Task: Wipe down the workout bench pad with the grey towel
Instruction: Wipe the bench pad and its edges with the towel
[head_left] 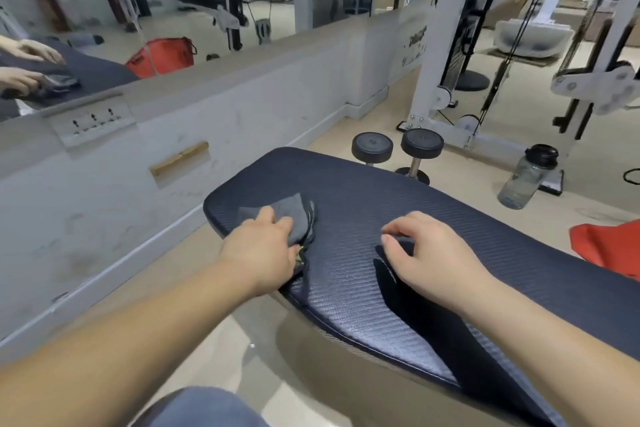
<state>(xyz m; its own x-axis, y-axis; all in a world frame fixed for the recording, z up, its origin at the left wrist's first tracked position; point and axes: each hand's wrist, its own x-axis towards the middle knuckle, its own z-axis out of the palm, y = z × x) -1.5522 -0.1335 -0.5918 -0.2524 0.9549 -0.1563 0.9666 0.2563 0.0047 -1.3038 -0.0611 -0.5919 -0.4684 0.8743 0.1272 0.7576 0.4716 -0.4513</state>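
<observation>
The dark blue textured bench pad (353,204) runs from the centre of the view to the lower right. A folded grey towel (289,211) lies on the pad near its left edge. My left hand (263,246) presses down on the towel and grips it, covering its near part. My right hand (429,250) rests on the bare pad to the right of the towel, fingers bent and apart, holding nothing.
Two black dumbbells (398,149) stand on the floor beyond the pad's far end. A clear water bottle (526,177) stands to the right of them. A white cable machine (485,73) fills the far right. A low wall with a mirror above (173,114) runs along the left. A red bag (606,246) lies at right.
</observation>
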